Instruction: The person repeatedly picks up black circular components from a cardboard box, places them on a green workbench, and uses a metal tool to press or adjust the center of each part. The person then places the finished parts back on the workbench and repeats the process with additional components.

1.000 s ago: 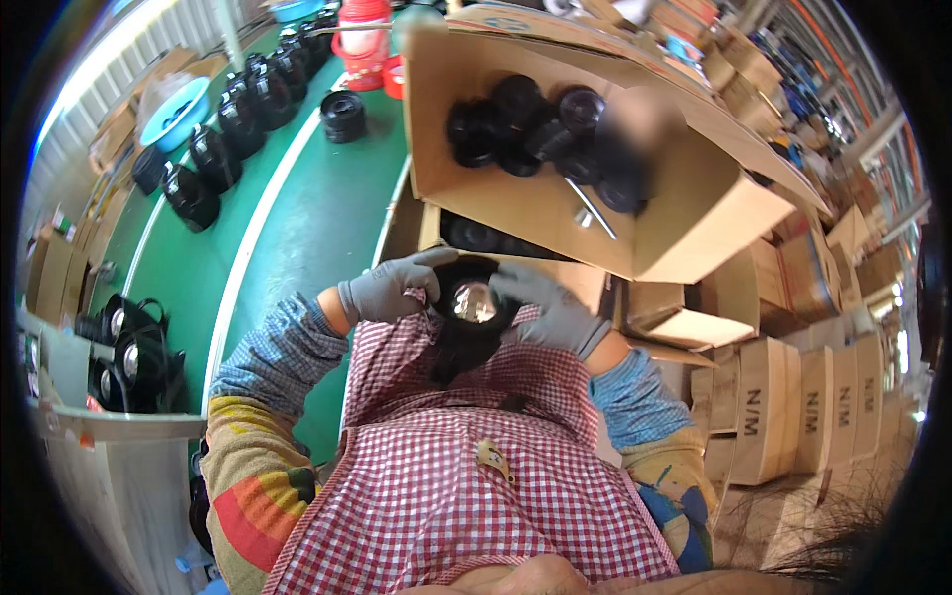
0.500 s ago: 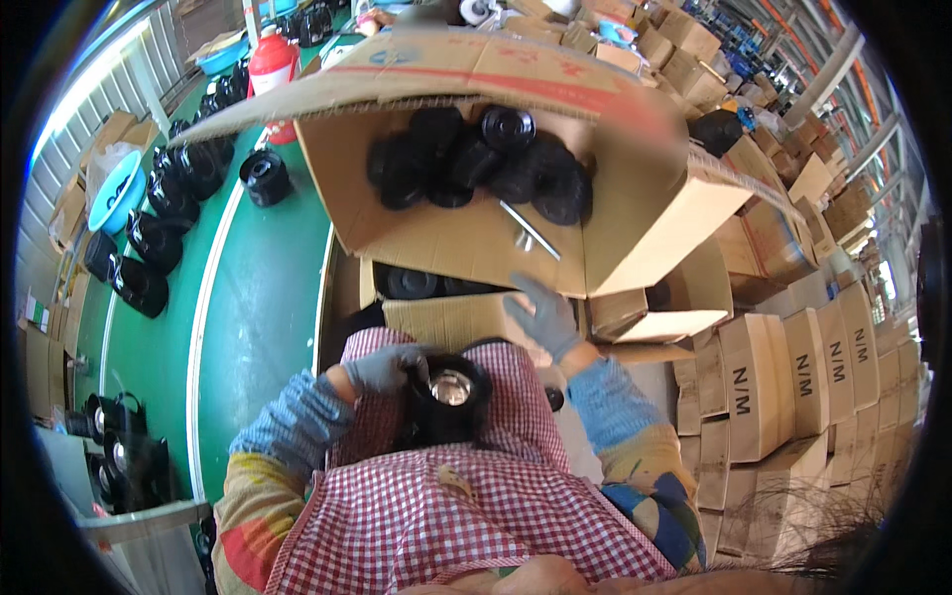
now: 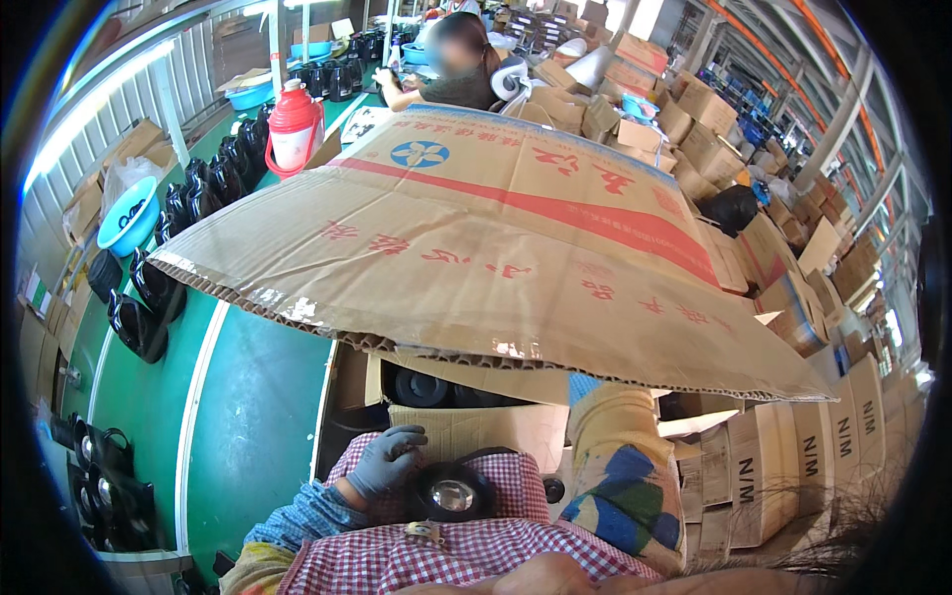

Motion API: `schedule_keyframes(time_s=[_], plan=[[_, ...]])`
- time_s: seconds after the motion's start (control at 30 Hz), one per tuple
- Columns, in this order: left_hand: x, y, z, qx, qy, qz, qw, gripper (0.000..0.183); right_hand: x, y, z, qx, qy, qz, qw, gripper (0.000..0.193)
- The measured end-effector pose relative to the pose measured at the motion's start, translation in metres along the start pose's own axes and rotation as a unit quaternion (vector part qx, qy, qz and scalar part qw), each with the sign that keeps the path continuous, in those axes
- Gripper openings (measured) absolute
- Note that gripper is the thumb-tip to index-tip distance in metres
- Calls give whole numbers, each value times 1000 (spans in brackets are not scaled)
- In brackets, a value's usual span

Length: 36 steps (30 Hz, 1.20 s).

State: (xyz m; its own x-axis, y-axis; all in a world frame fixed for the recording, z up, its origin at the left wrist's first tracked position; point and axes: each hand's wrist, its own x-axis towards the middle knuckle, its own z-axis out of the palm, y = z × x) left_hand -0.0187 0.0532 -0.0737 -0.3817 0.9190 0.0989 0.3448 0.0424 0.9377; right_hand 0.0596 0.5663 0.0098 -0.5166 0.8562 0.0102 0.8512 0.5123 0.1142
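A black jug (image 3: 454, 493) with a shiny silver, mirror-like mouth rests in my lap, on the red checked apron. Just to its upper left is my left hand (image 3: 388, 462) in a grey glove, its fingers loosely bent and apart, with nothing seen in them. My right arm (image 3: 623, 451) stretches forward under the large cardboard flap (image 3: 476, 297) of a carton, and the flap hides my right hand. What lies inside that carton is hidden too. Beneath the flap, a lower open box (image 3: 476, 428) holds black round parts (image 3: 421, 388).
A green bench (image 3: 248, 416) with white lines runs along the left, carrying several glossy black jugs (image 3: 137, 325), a light-blue basin (image 3: 129, 216) and a red flask (image 3: 295, 127). Stacked cartons (image 3: 769, 471) stand at right. Another person (image 3: 461, 64) sits beyond the flap.
My left hand has come off the jug, which now sits on my lap alone. My right hand has reached forward out of sight. The view has shifted, and the flap now covers the carton's opening.
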Motion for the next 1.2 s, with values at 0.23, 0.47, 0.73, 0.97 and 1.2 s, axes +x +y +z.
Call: schedule_keyframes(time_s=[0.23,0.47,0.73,0.97,1.2], plan=[[6,8,-5,47,-7,-5,999,30,-53,-22,55,-99,256,-193,942,54],[0,20,1,68,1,15,998,27,-126,-111,146,91,255,-306,913,24],[-6,25,-5,100,15,29,994,26,-148,-109,110,244,164,-291,910,54],[-3,22,-4,113,-7,21,993,28,-114,-97,108,239,-89,60,965,50],[15,-10,0,-58,30,-39,997,36,-114,-86,50,361,73,25,929,41]])
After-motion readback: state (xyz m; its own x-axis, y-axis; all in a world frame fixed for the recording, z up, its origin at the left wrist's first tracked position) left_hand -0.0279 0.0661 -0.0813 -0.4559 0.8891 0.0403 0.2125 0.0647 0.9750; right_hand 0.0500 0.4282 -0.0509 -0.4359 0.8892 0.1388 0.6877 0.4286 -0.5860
